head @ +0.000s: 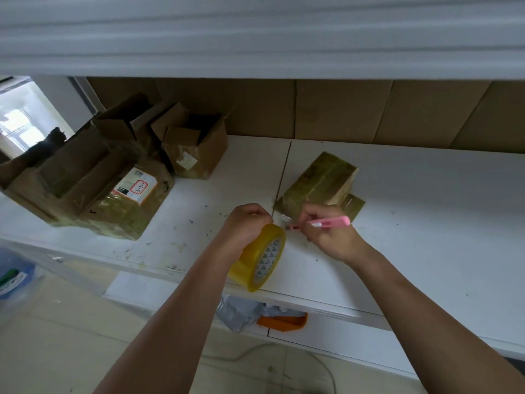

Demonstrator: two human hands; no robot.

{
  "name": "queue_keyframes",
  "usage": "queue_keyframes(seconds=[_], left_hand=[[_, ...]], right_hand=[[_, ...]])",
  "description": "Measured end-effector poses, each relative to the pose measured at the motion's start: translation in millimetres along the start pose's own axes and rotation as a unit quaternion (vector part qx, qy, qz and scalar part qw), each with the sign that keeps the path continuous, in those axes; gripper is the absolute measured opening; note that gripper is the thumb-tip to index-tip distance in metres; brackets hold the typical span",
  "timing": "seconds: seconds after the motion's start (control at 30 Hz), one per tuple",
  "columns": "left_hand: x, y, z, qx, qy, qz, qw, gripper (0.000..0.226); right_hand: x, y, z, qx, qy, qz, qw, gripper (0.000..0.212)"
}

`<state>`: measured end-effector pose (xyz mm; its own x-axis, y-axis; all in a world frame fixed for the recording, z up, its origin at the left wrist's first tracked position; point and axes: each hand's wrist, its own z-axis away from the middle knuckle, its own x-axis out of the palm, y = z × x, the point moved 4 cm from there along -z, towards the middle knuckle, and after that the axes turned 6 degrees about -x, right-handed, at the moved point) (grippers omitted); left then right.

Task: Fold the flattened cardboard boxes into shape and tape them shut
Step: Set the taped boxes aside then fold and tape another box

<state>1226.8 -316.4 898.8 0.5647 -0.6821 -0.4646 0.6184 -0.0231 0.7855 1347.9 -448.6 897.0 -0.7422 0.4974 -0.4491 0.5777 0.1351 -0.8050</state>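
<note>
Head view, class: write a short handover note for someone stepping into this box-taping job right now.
Left hand grips the yellow roll of clear packing tape at the white table's front edge. Right hand holds the pink utility knife, tip at the tape strip between roll and small taped cardboard box.
Done: that box looks taped shut.
Left: cut the strip, press the end down; open-flapped brown boxes wait far left.

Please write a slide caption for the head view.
Left hand holds tape roll; right hand holds pink cutter near box.
</note>
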Motion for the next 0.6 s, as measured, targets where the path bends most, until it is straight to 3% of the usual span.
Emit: queue_keyframes(seconds=[0.13, 0.4, 0.5, 0.6], left_hand=[[-7, -1, -1, -0.006, 0.002, -0.015, 1.000, 0.011], [-37, -14, 3, 0.008, 0.016, -0.036, 0.999, 0.007], [-37, -15, 9, 0.029, 0.005, -0.035, 0.999, 0.005], [-36, -15, 11, 0.037, -0.003, -0.039, 0.999, 0.004]], right_hand=[[-6, 7, 3, 0.051, 0.008, -0.055, 0.997, 0.015], [-9, 4, -6, 0.096, 0.059, -0.108, 0.988, 0.035], [-11, -7, -9, 0.083, 0.091, -0.128, 0.984, 0.028], [-22, -24, -6, 0.021, 0.179, -0.100, 0.979, 0.023]])
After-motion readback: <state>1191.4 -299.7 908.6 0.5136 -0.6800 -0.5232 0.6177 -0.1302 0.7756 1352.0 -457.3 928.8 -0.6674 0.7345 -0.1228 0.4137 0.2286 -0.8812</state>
